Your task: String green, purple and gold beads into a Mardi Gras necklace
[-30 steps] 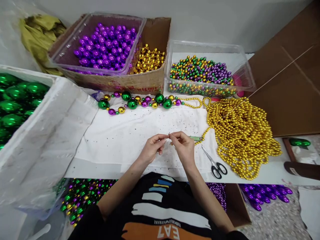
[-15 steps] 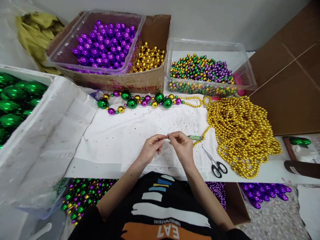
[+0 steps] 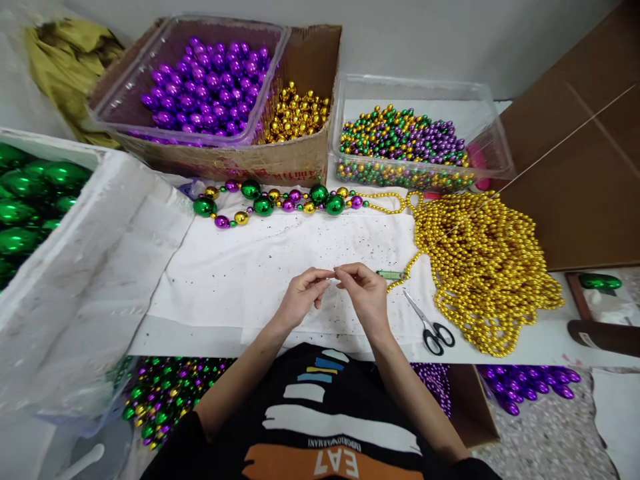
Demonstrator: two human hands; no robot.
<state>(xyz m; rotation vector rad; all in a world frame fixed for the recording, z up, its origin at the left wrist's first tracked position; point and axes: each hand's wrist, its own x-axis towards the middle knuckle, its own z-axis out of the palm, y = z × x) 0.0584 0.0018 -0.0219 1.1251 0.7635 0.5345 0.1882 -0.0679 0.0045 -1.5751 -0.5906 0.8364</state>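
Observation:
Above the white cloth (image 3: 240, 267), my left hand (image 3: 304, 293) and my right hand (image 3: 364, 287) meet fingertip to fingertip. Both are closed in a pinch; whatever sits between the fingers is too small to make out. Just right of my right hand lie a small green-handled tool (image 3: 390, 275) and the end of a gold bead strand (image 3: 410, 267). Black-handled scissors (image 3: 430, 327) rest with blades slightly apart near the table's front edge. Farther back, a necklace of green, purple and gold beads (image 3: 264, 205) stretches across the cloth.
A heap of gold bead strands (image 3: 485, 260) covers the right side. Behind stand a clear tub of purple balls (image 3: 210, 87), a cardboard box (image 3: 230, 163) with gold beads, and a clear bin (image 3: 425, 167) of mixed beads. A white foam box (image 3: 100, 220) with green balls borders the left.
My fingertips have drawn slightly closer together in the pinch. The view has shifted a little; the things on the table have stayed where they were.

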